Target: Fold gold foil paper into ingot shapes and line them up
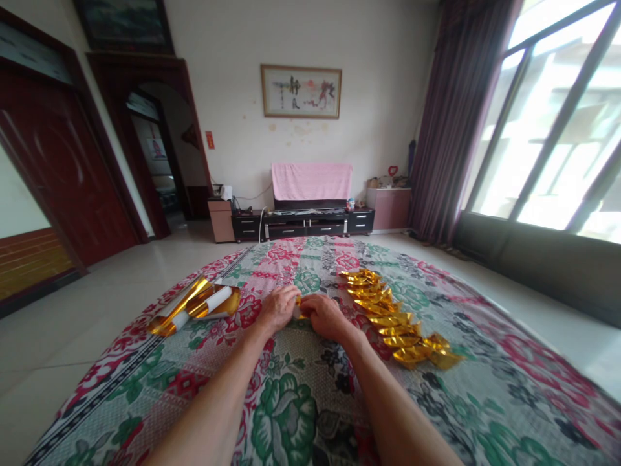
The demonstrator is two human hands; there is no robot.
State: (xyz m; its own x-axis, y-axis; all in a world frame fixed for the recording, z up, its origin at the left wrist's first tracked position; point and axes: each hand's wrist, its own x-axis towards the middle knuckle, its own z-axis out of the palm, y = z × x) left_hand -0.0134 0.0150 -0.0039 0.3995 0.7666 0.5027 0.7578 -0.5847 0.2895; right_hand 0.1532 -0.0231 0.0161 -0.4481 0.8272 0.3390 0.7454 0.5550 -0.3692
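My left hand (pixel 280 307) and my right hand (pixel 320 312) meet close together over the middle of the flowered cloth. Between their fingertips is a small piece of gold foil paper (pixel 299 308), mostly covered by the fingers. Both hands are closed on it. To the right, a row of folded gold foil ingots (pixel 383 304) runs toward me, several of them touching or overlapping. Left of my hands lie loose curled sheets of gold foil paper (pixel 182 310) with white backs showing.
The flowered cloth (pixel 286 421) spreads over a broad rounded surface. Beyond it stand a low black cabinet (pixel 305 226) and a pink towel (pixel 311 181) draped over something. A window (pixel 548 129) is at right, a dark red door (pixel 53 155) at left.
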